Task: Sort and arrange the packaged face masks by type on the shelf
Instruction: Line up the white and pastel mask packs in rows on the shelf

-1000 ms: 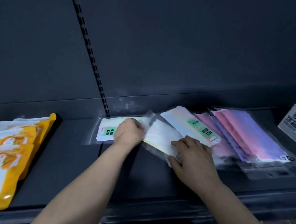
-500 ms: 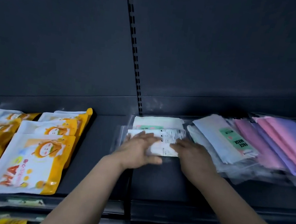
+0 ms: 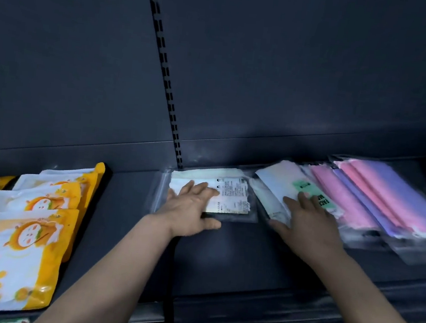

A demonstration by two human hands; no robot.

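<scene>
L hand (image 3: pixel 191 211) flat, fingers spread, pressing white mask pack (image 3: pixel 232 196) w/ printed label, clear crinkly plastic, on dark matte shelf (image 3: pixel 223 254). R hand (image 3: pixel 308 224) flat, open, on pale pack w/ green label (image 3: pixel 290 188). Pink-purple packs (image 3: pixel 386 200) at right, overlapping. Glossy yellow-white pouches (image 3: pixel 15 253) at left.

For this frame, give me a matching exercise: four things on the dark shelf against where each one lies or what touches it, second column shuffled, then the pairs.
Things:
1. orange-and-white cartoon pouches
2. clear pack with its printed white back label up
3. clear pack with a green FACE MASK label
4. pink-and-purple mask packs

Places:
A. under the right hand
B. right end of the shelf
C. under the left hand
D. left end of the shelf

Pairs: 1-D, 2-C, 3-A, 4-B
</scene>
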